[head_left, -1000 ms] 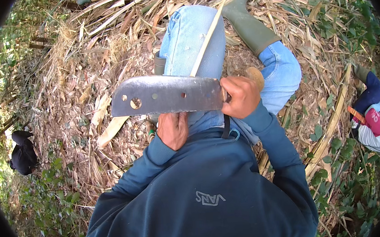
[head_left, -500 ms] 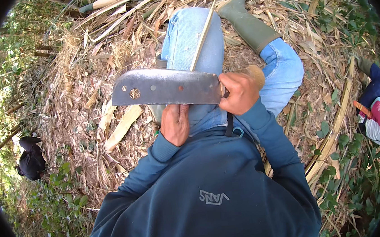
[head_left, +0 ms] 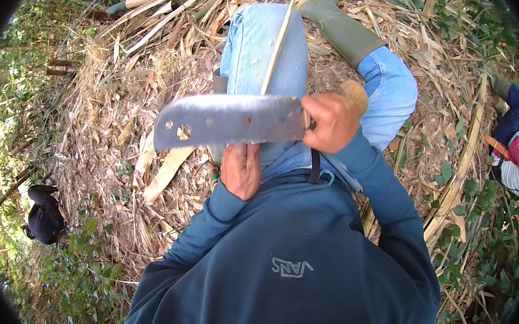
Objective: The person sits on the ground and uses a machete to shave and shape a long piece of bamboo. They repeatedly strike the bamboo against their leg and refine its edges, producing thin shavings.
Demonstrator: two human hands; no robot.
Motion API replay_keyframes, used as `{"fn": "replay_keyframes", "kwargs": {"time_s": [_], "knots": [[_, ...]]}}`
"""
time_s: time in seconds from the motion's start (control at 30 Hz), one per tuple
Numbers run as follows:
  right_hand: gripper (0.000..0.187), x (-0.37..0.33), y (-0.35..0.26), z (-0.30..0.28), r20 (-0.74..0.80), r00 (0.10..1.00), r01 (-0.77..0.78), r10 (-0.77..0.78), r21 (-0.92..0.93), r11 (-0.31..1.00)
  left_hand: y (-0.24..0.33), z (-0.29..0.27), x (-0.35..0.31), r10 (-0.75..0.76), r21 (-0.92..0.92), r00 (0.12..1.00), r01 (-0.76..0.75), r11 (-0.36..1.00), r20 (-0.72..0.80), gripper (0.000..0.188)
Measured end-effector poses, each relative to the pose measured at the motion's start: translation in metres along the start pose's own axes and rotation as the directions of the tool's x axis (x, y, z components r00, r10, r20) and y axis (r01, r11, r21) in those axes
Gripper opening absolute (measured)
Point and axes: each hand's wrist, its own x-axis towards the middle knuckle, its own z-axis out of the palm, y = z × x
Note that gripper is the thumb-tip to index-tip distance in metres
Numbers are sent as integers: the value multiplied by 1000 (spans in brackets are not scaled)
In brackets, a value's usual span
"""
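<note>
My right hand (head_left: 332,122) is closed round the pale wooden handle (head_left: 355,97) of a broad, dark machete (head_left: 225,120). The blade lies level across my lap, slightly blurred, with round holes towards its left end. A thin, pale bamboo strip (head_left: 278,46) slants over my jeans-covered knee and passes under the blade. My left hand (head_left: 240,171) is just on the near side of the blade, its fingers together and in line with the strip. The blade hides the fingertips and the strip's near end.
Dry leaves and split stalks cover the ground, with a long pale stalk (head_left: 458,178) on the right and a flat piece (head_left: 170,173) left of my lap. A green rubber boot (head_left: 340,25) is at top right. Other people crouch at far left (head_left: 45,214) and far right (head_left: 517,142).
My right hand and the machete have shifted slightly to the right, and the blade looks more blurred. The left hand and strip have barely moved.
</note>
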Motion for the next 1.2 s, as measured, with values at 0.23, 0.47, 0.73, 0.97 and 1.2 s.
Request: {"fn": "replay_keyframes", "kwargs": {"time_s": [0.23, 0.47, 0.73, 0.97, 1.2], "knots": [[23, 26, 18, -11, 36, 976, -216, 214, 52, 975, 22, -2, 8, 113, -13, 991, -114, 993, -74, 46], [24, 35, 29, -18, 27, 972, -231, 234, -76, 970, 36, -8, 11, 106, -94, 994, -109, 990, -42, 50], [25, 8, 7, -9, 90, 969, -238, 231, 67, 969, 16, -4, 10, -49, -207, 999, 50, 977, 8, 52], [20, 14, 9, -1, 129, 970, -209, 205, 21, 978, 36, -7, 9, -172, -301, 985, 165, 939, 1, 60], [19, 8, 10, -4, 79, 978, -193, 192, 12, 981, 15, -2, 4, -170, -304, 985, 159, 939, -11, 61]]}}
